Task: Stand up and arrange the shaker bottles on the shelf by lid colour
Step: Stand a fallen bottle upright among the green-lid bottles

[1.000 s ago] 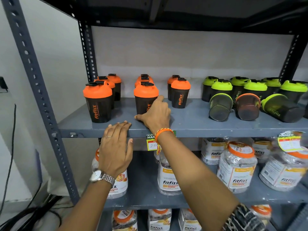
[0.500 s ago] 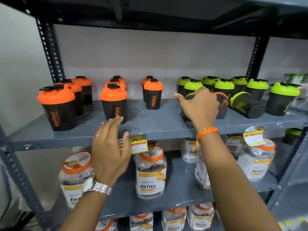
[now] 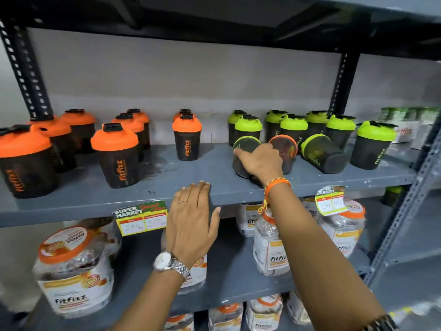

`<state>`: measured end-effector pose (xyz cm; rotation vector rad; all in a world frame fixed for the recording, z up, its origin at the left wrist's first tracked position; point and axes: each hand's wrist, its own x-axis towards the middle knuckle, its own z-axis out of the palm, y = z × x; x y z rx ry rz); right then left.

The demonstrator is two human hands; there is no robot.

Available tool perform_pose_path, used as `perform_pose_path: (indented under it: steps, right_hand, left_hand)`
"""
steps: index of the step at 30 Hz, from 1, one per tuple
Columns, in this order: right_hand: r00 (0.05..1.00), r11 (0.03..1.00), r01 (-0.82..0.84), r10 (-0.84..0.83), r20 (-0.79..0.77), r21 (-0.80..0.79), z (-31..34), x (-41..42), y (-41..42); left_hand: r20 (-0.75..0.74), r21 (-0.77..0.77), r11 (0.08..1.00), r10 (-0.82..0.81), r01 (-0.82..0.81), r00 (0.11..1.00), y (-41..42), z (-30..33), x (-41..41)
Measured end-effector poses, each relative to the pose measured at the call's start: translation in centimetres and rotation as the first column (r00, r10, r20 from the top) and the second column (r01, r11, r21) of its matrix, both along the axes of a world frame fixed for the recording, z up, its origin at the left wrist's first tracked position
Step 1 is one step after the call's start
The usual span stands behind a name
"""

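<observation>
Under the right hand [image 3: 260, 161], which cups it, a tipped green-lidded shaker [image 3: 243, 149] lies base toward the person; the left hand [image 3: 191, 218] rests open, farther off.

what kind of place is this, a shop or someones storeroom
Most likely a shop. The grey metal shelf carries a "SUPER MARKET" price tag on its edge, many identical shaker bottles are lined up on it, and packaged Fitfizz jars fill the shelf below.
</observation>
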<state>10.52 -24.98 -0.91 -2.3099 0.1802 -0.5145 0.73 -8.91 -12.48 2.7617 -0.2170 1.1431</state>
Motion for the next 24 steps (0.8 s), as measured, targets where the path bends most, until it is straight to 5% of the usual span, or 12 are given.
perform_pose_path:
  steps: [3,8,14,24]
  right_hand:
    - [0.995,0.943,-0.091,0.1,-0.012,0.32,-0.1,0.2,-1.5]
    - [0.957,0.654,-0.199,0.291,0.0,0.729,-0.7,0.0,-2.7]
    - [0.888,0.506,-0.311,0.455,0.057,0.805,-0.8,-0.5,-4.7]
    - [0.875,0.612,-0.407,0.474,0.098,0.678,-1.7,-0.4,-6.1]
  left_hand:
    - [-0.009,0.038,0.999,0.033,-0.033,0.999,0.1,-0.3,0.1]
    - [-0.011,0.037,0.997,0.07,-0.069,0.998,-0.2,-0.4,0.2]
    - [0.008,0.02,0.996,0.087,-0.087,0.996,-0.5,-0.6,0.4]
    - [0.038,0.004,0.996,0.088,-0.088,0.995,-0.6,-0.8,0.5]
